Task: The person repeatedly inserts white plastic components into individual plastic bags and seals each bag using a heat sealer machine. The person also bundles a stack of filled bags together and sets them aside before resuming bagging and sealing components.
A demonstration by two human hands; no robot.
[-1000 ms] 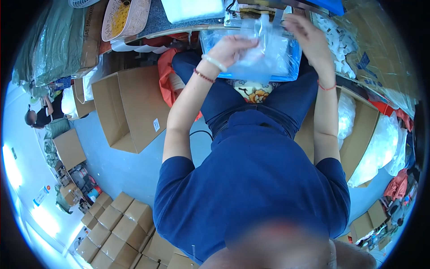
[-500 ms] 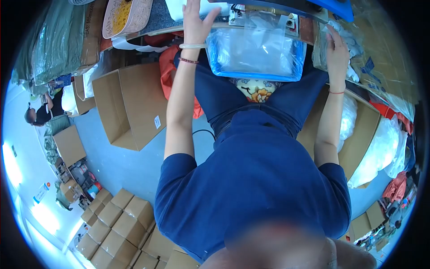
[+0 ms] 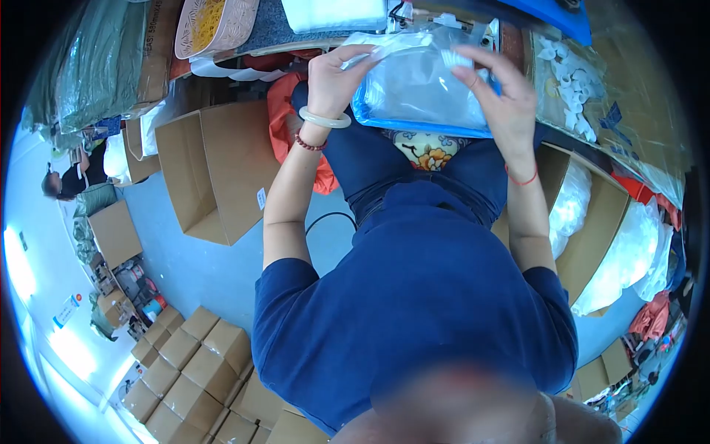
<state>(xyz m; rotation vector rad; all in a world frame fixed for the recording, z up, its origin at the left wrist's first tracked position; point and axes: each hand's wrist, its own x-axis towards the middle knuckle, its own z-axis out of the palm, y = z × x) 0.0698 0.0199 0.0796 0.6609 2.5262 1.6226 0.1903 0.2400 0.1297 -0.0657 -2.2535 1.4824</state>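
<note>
My left hand (image 3: 334, 80) pinches the edge of a clear plastic bag (image 3: 403, 43) at the front of the worktable. My right hand (image 3: 506, 96) is on the bag's other side, thumb and fingers closed on a small white ribbed piece (image 3: 453, 59). Its exact kind is too blurred to tell. Right below both hands, above my lap, sits a blue-edged container (image 3: 414, 127) with a stack of clear bags (image 3: 421, 92). A pile of loose white plastic pieces (image 3: 573, 85) lies to the right of my right hand.
At the back left stands a pink basket (image 3: 240, 29) with yellow bands, beside a white sheet-like stack (image 3: 333, 13). An open carton (image 3: 229, 174) is at my left, another (image 3: 592, 244) with plastic bags at my right. Stacked boxes (image 3: 196, 362) stand behind; a person (image 3: 74, 174) is far left.
My left hand has come back from the white stack to the bag. My right hand has moved left from the white pieces, now with one small piece in its fingers.
</note>
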